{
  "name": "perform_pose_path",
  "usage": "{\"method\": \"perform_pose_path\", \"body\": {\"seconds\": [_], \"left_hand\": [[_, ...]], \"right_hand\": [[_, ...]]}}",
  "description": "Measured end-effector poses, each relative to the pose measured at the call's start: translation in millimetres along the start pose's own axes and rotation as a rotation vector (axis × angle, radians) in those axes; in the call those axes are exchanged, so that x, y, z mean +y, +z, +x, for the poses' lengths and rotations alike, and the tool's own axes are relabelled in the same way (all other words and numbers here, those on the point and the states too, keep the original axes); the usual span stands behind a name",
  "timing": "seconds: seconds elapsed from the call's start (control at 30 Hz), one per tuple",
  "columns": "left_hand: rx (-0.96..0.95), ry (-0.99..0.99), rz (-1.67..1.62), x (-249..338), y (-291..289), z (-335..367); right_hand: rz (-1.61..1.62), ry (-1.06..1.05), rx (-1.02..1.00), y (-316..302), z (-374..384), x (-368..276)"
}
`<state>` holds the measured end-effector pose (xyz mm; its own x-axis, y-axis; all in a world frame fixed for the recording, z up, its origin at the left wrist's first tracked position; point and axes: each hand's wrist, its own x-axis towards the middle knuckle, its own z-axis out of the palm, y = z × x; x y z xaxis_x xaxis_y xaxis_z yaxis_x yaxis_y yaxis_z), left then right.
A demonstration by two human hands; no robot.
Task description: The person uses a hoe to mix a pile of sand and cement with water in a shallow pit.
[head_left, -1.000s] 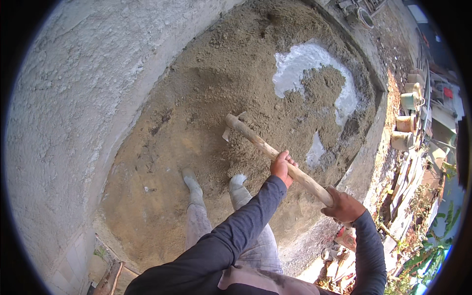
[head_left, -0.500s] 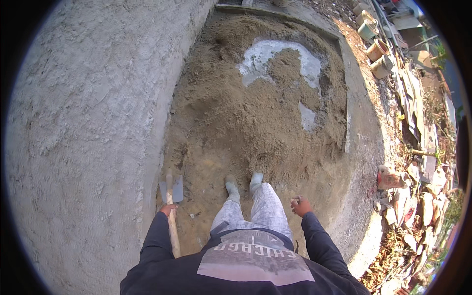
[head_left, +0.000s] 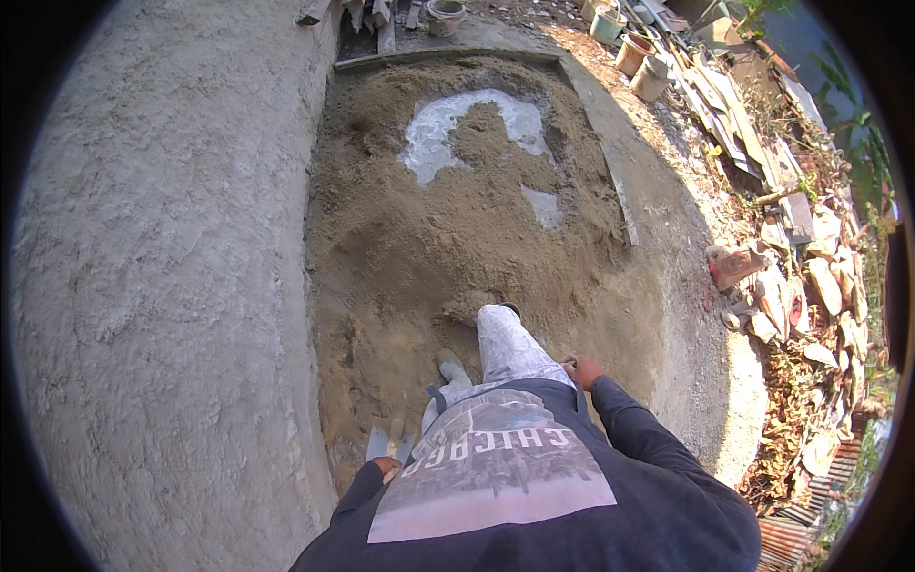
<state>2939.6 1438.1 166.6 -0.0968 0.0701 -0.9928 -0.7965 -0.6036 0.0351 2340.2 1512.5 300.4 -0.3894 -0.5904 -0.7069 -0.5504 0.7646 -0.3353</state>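
My left hand point(head_left: 386, 467) is closed around the wooden handle of a shovel point(head_left: 395, 434), low at my left side. The shovel's grey metal blade point(head_left: 377, 446) points down by the ground; the rest of the handle is hidden by my body. My right hand point(head_left: 587, 371) hangs by my right thigh with curled fingers; what lies in them, if anything, is too small to make out. In front of me spreads a heap of brown sand point(head_left: 410, 257) with patches of pale grey powder point(head_left: 437, 133) on its far part. One grey boot point(head_left: 450, 364) shows on the ground, my right knee is raised.
A rough grey wall point(head_left: 191, 238) runs along the left. Boards point(head_left: 610, 195) edge the sand on the right and far side. Several buckets point(head_left: 650, 78) stand beyond to the right, near stacked planks point(head_left: 734, 114) and crumpled sacks point(head_left: 772, 296). A bucket point(head_left: 445, 17) is at the back.
My right leg has lifted and stepped forward onto the sand's edge. My left hand and the shovel have moved down and right in view; my right hand has come closer to my thigh.
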Motion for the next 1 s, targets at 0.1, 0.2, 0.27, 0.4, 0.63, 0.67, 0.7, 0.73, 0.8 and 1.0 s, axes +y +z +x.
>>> {"method": "perform_pose_path", "body": {"seconds": [0.1,0.2,0.27,0.4,0.63,0.67,0.7,0.73,0.8,1.0], "left_hand": [[-0.061,0.033,-0.302,65,7,10],[-0.049,0.129,-0.396,101,-5,15],[-0.051,0.217,-0.396,124,-6,15],[-0.039,0.305,-0.496,148,-4,-12],[0.213,0.382,0.077,142,-16,-3],[0.239,0.357,0.234,137,-21,2],[0.252,0.334,0.398,134,-29,6],[0.250,0.302,0.556,128,-38,10],[0.212,0.236,0.820,127,-57,9],[0.098,0.128,1.291,178,-65,2]], "right_hand": [[-0.124,-0.119,-0.047,0,-1,38],[-0.353,-0.122,-0.063,-3,-3,31],[-0.433,-0.241,0.012,-10,1,35],[-0.176,0.046,-0.119,-47,12,-21],[0.007,-0.343,0.160,-118,57,-102],[0.120,-0.387,0.205,-126,43,-112],[0.238,-0.427,0.263,-136,27,-111],[0.280,-0.397,0.292,-144,10,-96],[0.509,-0.414,0.420,-140,-28,-47],[0.771,0.619,0.695,43,-209,252]]}}
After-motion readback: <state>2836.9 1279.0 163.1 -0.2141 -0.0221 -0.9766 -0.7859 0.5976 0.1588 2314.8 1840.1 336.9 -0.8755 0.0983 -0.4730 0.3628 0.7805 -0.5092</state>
